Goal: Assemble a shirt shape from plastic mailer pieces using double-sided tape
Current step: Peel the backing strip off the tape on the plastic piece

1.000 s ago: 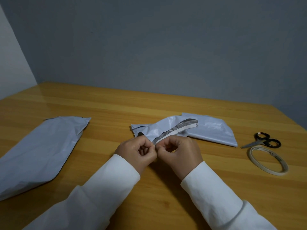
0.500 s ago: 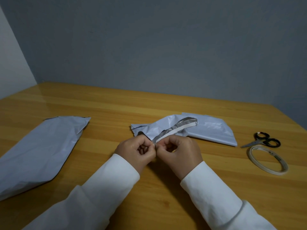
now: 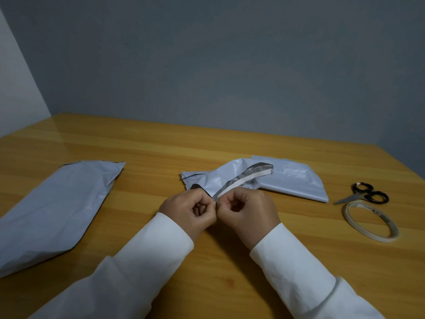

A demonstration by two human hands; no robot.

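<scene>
A small crumpled white mailer piece (image 3: 212, 177) lies at the table's middle, its edge folded up to show a grey inside and a white tape strip (image 3: 241, 180) along it. My left hand (image 3: 189, 210) and my right hand (image 3: 249, 209) meet at the near end of that strip, fingertips pinched on it. A second white mailer piece (image 3: 296, 180) lies flat just behind and to the right. A long white mailer piece (image 3: 53, 208) lies at the left.
Black-handled scissors (image 3: 363, 194) lie at the right, with a roll of double-sided tape (image 3: 371, 221) just in front of them. The wooden table (image 3: 138, 157) ends at a grey wall behind, and its right edge runs past the scissors.
Almost nothing has moved. Both hands stay pinched at the strip's near end, and the raised flap has shifted only slightly.
</scene>
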